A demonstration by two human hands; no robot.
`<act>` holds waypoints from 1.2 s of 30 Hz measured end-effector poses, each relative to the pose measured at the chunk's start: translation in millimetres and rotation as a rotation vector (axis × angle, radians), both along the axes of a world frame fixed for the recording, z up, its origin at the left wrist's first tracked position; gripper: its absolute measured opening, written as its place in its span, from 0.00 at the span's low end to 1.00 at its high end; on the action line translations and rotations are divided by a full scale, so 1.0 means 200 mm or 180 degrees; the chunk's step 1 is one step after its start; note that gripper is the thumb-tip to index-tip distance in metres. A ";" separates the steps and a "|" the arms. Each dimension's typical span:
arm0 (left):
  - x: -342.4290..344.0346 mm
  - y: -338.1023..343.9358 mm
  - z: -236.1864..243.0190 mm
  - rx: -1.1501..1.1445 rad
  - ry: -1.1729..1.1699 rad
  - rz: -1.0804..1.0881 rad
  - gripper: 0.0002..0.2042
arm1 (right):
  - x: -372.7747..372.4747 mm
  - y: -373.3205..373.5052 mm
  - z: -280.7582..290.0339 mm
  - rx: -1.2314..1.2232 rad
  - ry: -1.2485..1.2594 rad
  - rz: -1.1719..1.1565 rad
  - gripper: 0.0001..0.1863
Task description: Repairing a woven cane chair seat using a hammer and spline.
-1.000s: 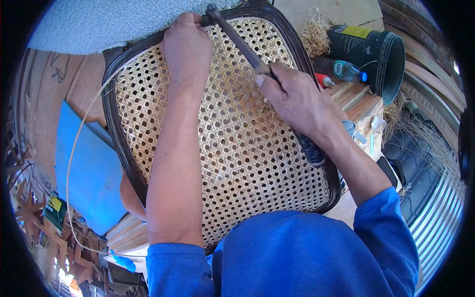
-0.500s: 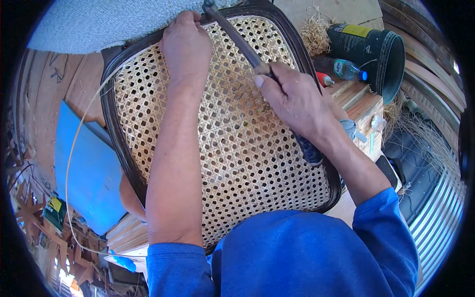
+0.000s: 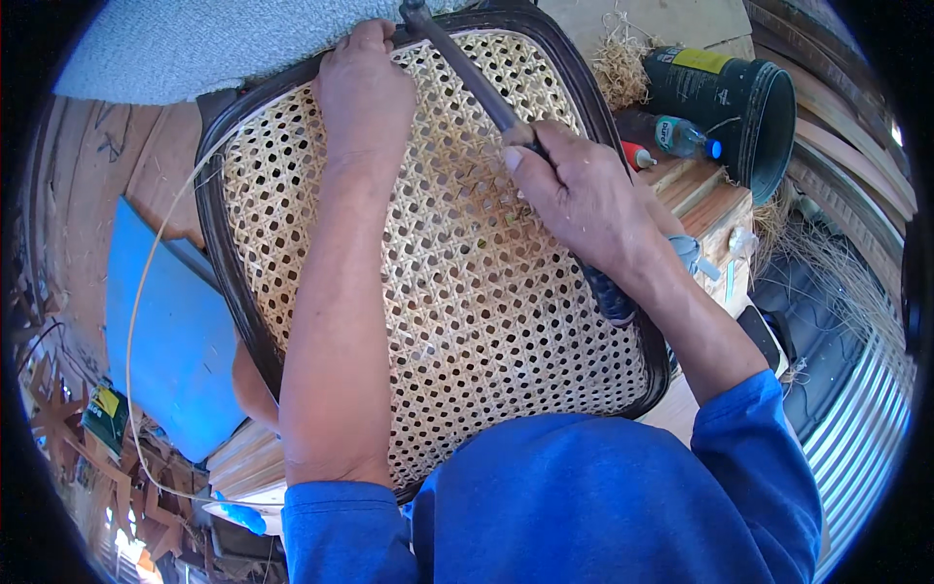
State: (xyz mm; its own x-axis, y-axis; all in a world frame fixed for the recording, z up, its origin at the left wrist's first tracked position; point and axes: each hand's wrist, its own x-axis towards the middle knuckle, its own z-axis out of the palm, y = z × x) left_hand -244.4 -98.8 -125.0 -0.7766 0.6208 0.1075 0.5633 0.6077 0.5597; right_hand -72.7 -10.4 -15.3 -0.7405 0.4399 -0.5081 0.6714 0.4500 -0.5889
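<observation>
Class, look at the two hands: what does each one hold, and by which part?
The right hand grips a long dark metal tool around its middle. The left hand holds nothing; it presses on the woven cane chair seat near its far rim.

Blue long sleeves pushed up, forearms bare.

Bright, even daylight; soft shadows under both forearms. Focus is sharp at centre. Strong fisheye bending and black vignette at the rim.
</observation>
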 end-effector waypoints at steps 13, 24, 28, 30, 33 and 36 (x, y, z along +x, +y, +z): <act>-0.02 -0.02 -0.03 0.0064 -0.0196 0.0031 0.18 | -0.03 -0.01 0.02 -0.0127 -0.0110 0.0021 0.17; 0.00 -0.01 0.01 0.0074 -0.0269 0.0075 0.17 | -0.03 -0.03 -0.01 -0.0094 0.0168 0.0005 0.16; 0.00 0.01 0.00 0.0038 -0.0284 0.0100 0.17 | -0.02 -0.02 -0.02 0.0057 -0.0018 0.0118 0.16; 0.00 0.00 0.01 0.0046 -0.0199 0.0079 0.17 | -0.02 -0.01 -0.02 -0.0308 0.0106 -0.0245 0.16; -0.01 -0.03 -0.02 -0.0001 0.0016 -0.0069 0.16 | 0.03 0.02 -0.01 -0.0275 0.0267 -0.0604 0.15; 0.05 -0.02 0.05 -0.0378 0.0168 -0.0393 0.17 | 0.08 0.07 -0.01 -0.0098 0.0187 -0.0599 0.17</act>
State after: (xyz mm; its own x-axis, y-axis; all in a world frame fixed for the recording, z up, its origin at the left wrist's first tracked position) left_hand -234.3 -102.5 -114.8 -0.6888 0.7219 0.0665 0.6646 0.5922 0.4557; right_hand -57.1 4.3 -18.0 -0.6755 0.5582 -0.4818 0.7060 0.3009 -0.6412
